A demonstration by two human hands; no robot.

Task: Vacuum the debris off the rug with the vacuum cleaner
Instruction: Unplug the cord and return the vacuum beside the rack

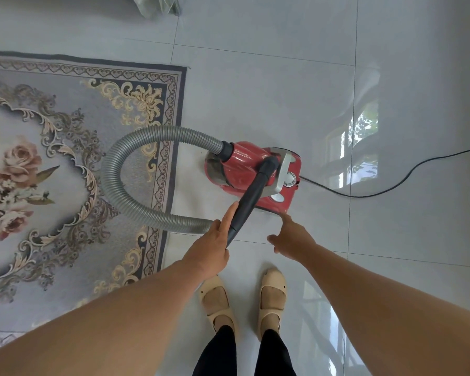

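A red canister vacuum cleaner (251,173) stands on the tiled floor just right of a grey floral rug (65,164). Its grey ribbed hose (125,175) loops out over the rug's right border and comes back to a black nozzle tube (251,194), which lies across the canister. My left hand (210,246) rests against the tube's near end, fingers stretched along it rather than wrapped around. My right hand (289,236) hovers open just below the canister's near corner, index finger extended toward it. No debris is visible on the rug.
A black power cord (391,187) runs from the canister's back across the glossy tiles to the right edge. My feet in beige shoes (272,297) stand just below the hands. A pale cloth bundle (158,6) lies at the top.
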